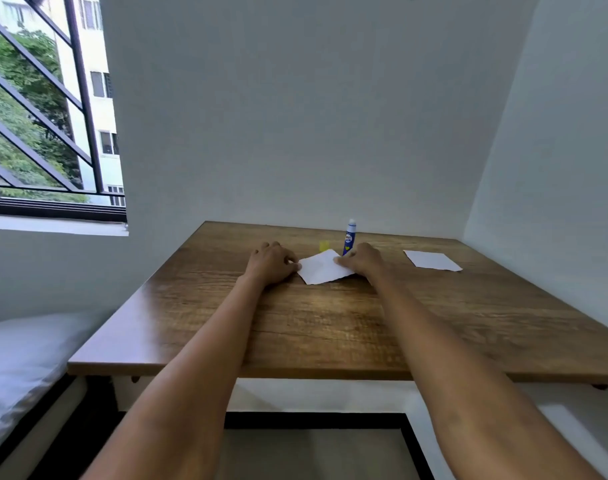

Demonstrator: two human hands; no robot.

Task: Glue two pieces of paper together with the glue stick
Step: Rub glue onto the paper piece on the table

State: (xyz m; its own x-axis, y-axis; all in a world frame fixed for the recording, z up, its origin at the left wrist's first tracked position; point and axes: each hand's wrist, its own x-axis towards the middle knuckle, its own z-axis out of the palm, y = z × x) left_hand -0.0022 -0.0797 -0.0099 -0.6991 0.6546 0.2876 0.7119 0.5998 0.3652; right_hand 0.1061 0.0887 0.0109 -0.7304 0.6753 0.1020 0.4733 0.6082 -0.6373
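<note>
Hands: left hand (272,263), right hand (363,260) | fingers curled, pressing paper (325,267) edges | glue stick (349,237) upright behind

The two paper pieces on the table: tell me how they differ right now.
The near paper lies between both hands, the left hand at its left edge and the right hand on its right edge; the far paper lies untouched off to the right. The near paper sits just in front of the upright glue stick; the far paper lies clear of it. Both are white, flat on the wooden table.
</note>
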